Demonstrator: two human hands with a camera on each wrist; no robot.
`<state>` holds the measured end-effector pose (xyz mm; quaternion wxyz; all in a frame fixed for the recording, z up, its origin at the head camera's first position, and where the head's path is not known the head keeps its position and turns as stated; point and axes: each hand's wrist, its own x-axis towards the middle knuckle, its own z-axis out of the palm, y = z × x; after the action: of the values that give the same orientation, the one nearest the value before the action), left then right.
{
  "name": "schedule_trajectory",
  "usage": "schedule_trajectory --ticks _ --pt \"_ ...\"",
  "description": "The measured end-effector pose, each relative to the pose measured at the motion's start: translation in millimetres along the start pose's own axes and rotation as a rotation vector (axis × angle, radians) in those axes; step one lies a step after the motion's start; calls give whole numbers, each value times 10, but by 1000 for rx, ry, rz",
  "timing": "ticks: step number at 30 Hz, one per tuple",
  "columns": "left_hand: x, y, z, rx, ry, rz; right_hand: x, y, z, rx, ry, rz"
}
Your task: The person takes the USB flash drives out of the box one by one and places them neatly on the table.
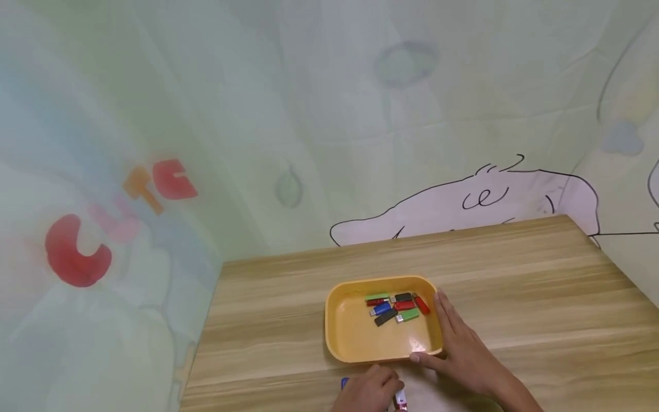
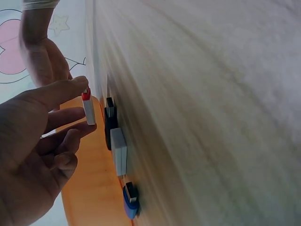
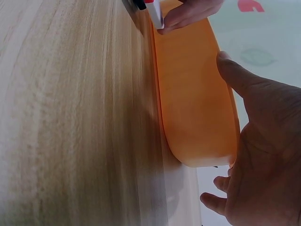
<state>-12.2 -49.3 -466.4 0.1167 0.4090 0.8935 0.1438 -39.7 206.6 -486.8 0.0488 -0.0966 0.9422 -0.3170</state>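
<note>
My left hand [image 1: 368,392] is just in front of the near side of a yellow plastic tray [image 1: 350,337]. Between thumb and fingertips it pinches a white and red USB stick [image 2: 88,107], held above the table. Resting against the tray's right end is my right hand [image 1: 463,346], fingers extended along that side and thumb on the near rim. Inside the tray lie several USB sticks, among them a blue one [image 1: 382,309], a green one [image 1: 408,315] and a red one [image 1: 422,304].
On the table before the tray lie a black USB stick [image 2: 110,128], a white one [image 2: 120,150] and a blue one [image 2: 130,202]. The wood-grain table [image 1: 268,309] ends at a printed curtain [image 1: 247,114] behind and to the left.
</note>
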Motion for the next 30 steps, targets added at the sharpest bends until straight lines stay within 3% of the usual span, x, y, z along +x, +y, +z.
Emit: schedule_trajectory --ticks 6,18,30 --pt "57 31 2 -16 -70 -44 1 4 -7 4 6 -4" --pt "94 28 71 77 -79 -35 1 -10 -11 18 -2 11" --pt "89 42 86 96 -56 -41 10 -34 -26 27 -27 34"
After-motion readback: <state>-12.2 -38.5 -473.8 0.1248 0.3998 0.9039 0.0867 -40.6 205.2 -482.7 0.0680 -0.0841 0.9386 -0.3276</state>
